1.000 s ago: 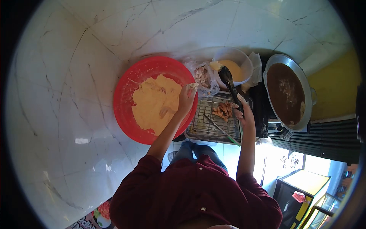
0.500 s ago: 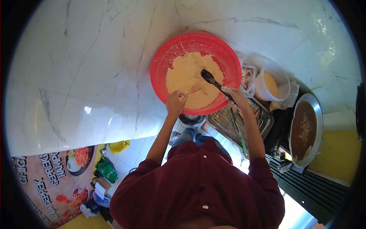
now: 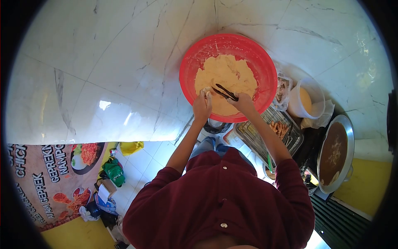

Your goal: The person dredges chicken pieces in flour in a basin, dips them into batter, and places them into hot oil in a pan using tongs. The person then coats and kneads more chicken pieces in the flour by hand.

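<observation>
A large red basin (image 3: 269, 70) holds pale yellow flour (image 3: 232, 74). My left hand (image 3: 202, 106) is over the basin's near left side, its fingers together at a small flour-coated piece that is too small to name. From the right, my right hand (image 3: 243, 103) grips black tongs (image 3: 226, 93), whose two arms are apart and point left toward my left fingertips. The tips of the tongs are just above the flour.
Right of the basin are a plastic bag of raw meat (image 3: 282, 89), a clear tub of yellow batter (image 3: 305, 101), a rack tray (image 3: 259, 143) with fried pieces (image 3: 279, 129), and a wide pan of brown oil (image 3: 333, 153). A printed banner (image 3: 54, 178) is at lower left.
The view has swung, so the basin appears farther right. The tongs have come from over the batter tub into the basin, beside my left hand, and their arms now show apart.
</observation>
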The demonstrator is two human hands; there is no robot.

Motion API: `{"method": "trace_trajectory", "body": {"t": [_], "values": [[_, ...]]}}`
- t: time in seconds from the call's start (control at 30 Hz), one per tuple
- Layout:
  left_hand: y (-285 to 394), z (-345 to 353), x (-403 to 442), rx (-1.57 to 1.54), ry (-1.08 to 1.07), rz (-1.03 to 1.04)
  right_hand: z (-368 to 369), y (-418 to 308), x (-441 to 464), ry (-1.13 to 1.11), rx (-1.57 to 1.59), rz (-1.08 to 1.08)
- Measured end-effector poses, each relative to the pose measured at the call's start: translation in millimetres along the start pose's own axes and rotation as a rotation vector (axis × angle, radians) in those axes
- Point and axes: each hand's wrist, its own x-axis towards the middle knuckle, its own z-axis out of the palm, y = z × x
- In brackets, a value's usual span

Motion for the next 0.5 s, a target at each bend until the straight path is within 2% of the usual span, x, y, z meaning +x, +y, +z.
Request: {"method": "trace_trajectory", "body": {"t": [0.13,0.3,0.33,0.4,0.47,0.5], "values": [[0,1,0,0.027,0.01,0.023,-10,7,-5,0.046,-0.021,0.003],[8,0,0,0.058,-0.031,0.047,-49,14,-26,-0.035,0.244,0.273],[12,2,1,0.11,-0.049,0.044,-57,16,-32,-0.01,0.246,0.29],[19,13,0,0.044,-0.114,0.016,-76,22,-50,0.087,0.453,0.35],[25,33,-2,-0.189,-0.214,-0.03,-97,35,-66,0.212,0.457,0.369],[46,35,-1,-0.177,-0.357,-0.09,-108,42,-75,0.302,0.455,0.366]]}}
